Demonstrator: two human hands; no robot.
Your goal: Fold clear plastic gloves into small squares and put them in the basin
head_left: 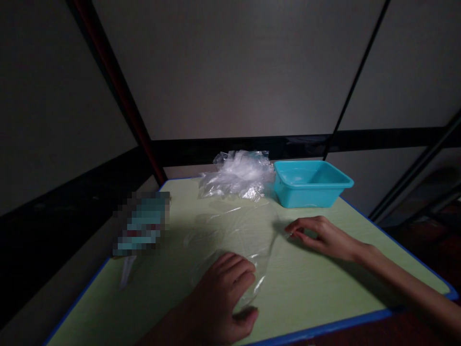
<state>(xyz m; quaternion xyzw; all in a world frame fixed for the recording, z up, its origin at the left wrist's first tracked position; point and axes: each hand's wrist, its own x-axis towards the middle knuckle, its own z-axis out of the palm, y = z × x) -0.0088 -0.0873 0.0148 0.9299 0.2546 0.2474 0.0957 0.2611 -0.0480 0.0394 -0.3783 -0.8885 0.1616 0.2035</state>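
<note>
A clear plastic bag (237, 230) is spread over the middle of the table. My left hand (226, 293) rests on the near part of this bag, its fingers loosely bent and the thumb apart from them. To the right, my right hand (320, 235) pinches the bag's right edge between thumb and fingertips, just above the tabletop. Behind the bag lies a crumpled heap of clear plastic bags (239, 173). Beside the heap stands a turquoise plastic basin (309, 194).
The pale green table (309, 298) has a blue edge. A blurred-out turquoise item (144, 223) is at the left edge, with a whitish strip (127, 270) below it. Light panels (234, 72) with a dark band rise behind the table.
</note>
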